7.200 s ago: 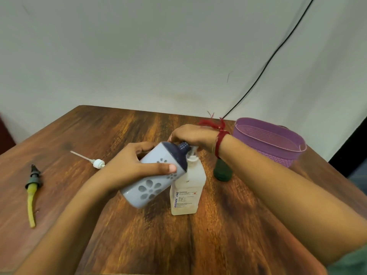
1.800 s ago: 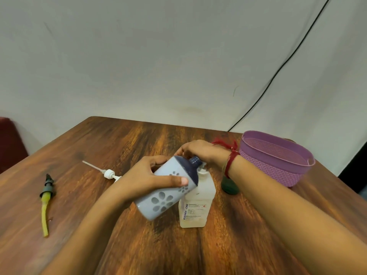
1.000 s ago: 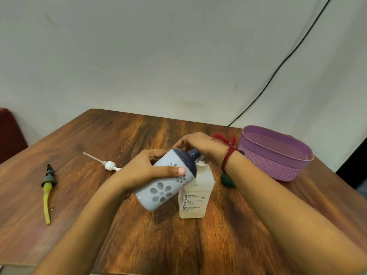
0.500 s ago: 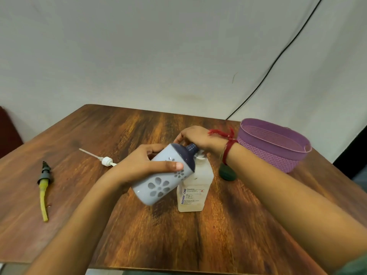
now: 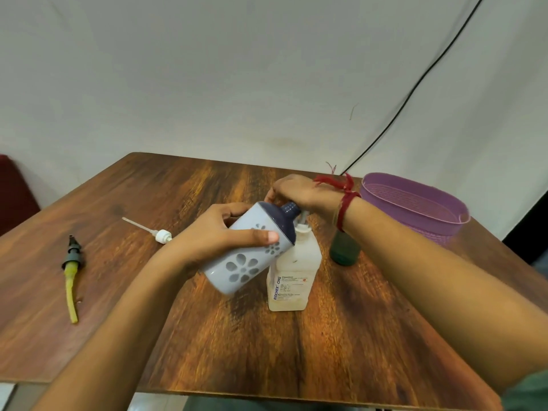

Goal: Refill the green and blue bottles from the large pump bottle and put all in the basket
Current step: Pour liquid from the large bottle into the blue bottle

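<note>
From the head camera, the left hand [image 5: 218, 235] is wrapped around the blue bottle [image 5: 252, 252], with the thumb lying across its pale body near the dark shoulder and the other fingers curled behind it. The bottle has a grey flower pattern and is tilted, with its dark blue neck pointing up and to the right, toward the top of the large pump bottle [image 5: 293, 277].

The right hand [image 5: 299, 194] is bent down over the neck of the blue bottle and the pump head. Its fingers are closed there, but they hide what exactly they press or hold, so I cannot tell which part is gripped. A red thread [image 5: 345, 203] is tied at this wrist.

The large pump bottle stands upright on the tabletop [image 5: 296, 351], just under the tilted blue bottle and touching it. The green bottle [image 5: 344, 250] stands just beside it to the right, partly hidden by the right forearm. The purple basket [image 5: 415, 209] sits near the far right edge of the tabletop.

On the left of the tabletop lie a white pump with a thin tube [image 5: 154, 231] and, well apart from it, a dark pump with a yellowish tube [image 5: 71, 271].
</note>
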Demonstrator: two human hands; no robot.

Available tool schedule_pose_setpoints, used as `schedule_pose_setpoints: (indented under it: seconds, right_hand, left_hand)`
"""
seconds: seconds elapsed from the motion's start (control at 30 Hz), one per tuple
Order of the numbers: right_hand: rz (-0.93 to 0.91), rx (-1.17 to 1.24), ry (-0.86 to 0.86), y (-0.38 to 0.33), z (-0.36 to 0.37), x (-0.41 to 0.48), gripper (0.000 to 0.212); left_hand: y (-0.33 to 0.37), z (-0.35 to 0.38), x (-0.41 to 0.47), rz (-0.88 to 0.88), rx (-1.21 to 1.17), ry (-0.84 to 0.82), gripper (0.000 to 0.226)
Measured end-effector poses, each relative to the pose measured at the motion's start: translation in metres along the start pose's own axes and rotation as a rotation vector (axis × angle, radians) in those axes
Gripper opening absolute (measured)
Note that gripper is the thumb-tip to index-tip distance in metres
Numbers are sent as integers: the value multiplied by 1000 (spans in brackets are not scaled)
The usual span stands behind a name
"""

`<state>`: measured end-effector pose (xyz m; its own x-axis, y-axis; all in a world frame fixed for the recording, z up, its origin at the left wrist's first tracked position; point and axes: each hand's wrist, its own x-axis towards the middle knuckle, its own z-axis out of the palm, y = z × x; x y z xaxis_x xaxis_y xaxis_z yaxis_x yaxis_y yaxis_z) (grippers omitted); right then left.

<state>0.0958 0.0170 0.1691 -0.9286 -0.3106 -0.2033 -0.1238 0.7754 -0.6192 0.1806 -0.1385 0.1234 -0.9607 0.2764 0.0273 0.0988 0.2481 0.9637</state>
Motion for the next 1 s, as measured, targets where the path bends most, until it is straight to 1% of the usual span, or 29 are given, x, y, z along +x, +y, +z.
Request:
schedule_pose_setpoints:
  seconds: [0.1, 0.3, 0.43, 0.6, 0.7, 0.8, 0.87, 1.0]
  right_hand:
    - [31, 29, 13, 10, 9, 0, 32]
    - [40, -64, -35, -2, 0, -2, 30]
    - [61, -10, -39, 7, 6, -2, 31]
    - [53, -98, -53, 0, 2, -4, 30]
    - [59, -86, -48, 0, 2, 3, 35]
    - [64, 9, -46, 9, 6, -1, 27]
    - [56, 10, -42, 11, 7, -3, 26]
    - [35, -72, -43, 1, 1, 3, 36]
  left_hand:
    - [-2, 1, 0, -19, 3, -23, 65]
    - [-2, -1, -1, 1, -2, -1, 67]
    - [-2, 1, -1, -4, -5, -19, 66]
    - [-2, 1, 0, -7, -8, -23, 66]
    - [-3, -1, 2, 6, 6, -5, 68]
    - [-5, 2, 2, 6, -1, -19, 69]
    - [-5, 3, 1, -6, -4, -22, 69]
    - [1, 0, -1, -1, 7, -6, 71]
